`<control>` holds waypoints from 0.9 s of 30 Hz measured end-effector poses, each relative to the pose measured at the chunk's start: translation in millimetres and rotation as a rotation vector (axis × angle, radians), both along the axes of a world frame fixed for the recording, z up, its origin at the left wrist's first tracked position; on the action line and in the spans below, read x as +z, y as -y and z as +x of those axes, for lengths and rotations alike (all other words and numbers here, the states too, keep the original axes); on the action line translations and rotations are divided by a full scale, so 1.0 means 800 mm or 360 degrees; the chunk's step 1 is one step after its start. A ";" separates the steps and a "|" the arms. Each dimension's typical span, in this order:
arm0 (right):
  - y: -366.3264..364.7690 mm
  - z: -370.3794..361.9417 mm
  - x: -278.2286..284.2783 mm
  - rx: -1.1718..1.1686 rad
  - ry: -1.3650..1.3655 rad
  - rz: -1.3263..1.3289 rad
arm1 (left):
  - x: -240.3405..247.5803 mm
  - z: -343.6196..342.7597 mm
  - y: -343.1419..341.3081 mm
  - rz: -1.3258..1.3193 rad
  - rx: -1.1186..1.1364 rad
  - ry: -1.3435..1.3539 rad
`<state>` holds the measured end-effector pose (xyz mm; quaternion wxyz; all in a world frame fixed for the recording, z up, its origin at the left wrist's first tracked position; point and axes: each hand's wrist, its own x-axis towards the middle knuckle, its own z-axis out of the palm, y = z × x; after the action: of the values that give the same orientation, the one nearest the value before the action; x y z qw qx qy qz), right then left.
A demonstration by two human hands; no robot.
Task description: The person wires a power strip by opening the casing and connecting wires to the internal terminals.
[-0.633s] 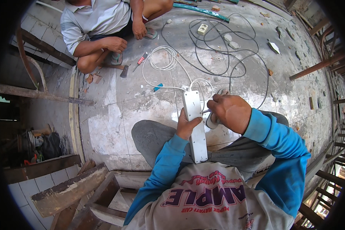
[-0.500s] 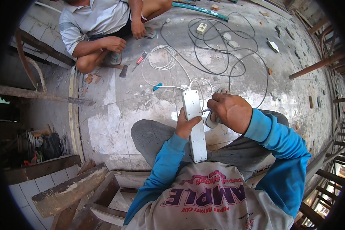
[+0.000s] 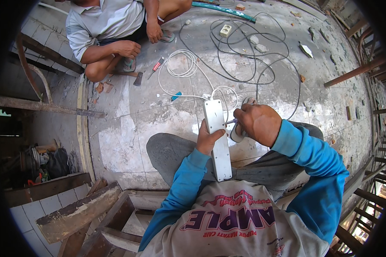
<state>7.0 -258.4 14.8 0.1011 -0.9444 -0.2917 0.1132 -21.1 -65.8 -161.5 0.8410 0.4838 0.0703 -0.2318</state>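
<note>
A long white power strip (image 3: 220, 152), its screw-dotted face toward me, lies lengthwise above my lap. My left hand (image 3: 209, 139) is closed round its middle, thumb across the face. A thin screwdriver (image 3: 231, 122) sticks out of my right hand (image 3: 258, 123), whose fingers are wrapped round it; the handle is mostly hidden. Its tip is by the strip's right edge, near a screw; whether it touches cannot be made out. White cable (image 3: 232, 91) runs from the strip's far end to a coil (image 3: 181, 64) on the floor.
Across from me at the far left a person (image 3: 109, 30) squats beside a hatchet (image 3: 138, 79). A red screwdriver (image 3: 156, 67) and a small teal object (image 3: 176, 96) lie near the coil. Black cable (image 3: 270, 55) with a socket (image 3: 225, 31) sprawls beyond. Wooden boards (image 3: 79, 212) lie at near left.
My right hand has shifted very slightly, with the screwdriver still in it. The left hand and the power strip look the same.
</note>
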 end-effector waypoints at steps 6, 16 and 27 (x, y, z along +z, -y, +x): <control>-0.002 0.002 0.000 0.0151 0.0070 0.0072 | 0.002 -0.002 0.005 -0.0037 0.0054 0.0017; -0.023 0.008 -0.004 0.0115 -0.0063 -0.0148 | 0.004 -0.003 0.006 0.0021 0.0104 0.0060; -0.019 0.020 -0.004 0.0157 -0.0075 -0.0102 | -0.011 -0.002 0.004 0.0041 0.0057 0.0087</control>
<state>22.8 -243.0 11.9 0.0719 -0.9287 -0.3318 0.1494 -22.5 -69.3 -170.7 0.8403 0.4994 0.0588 -0.2024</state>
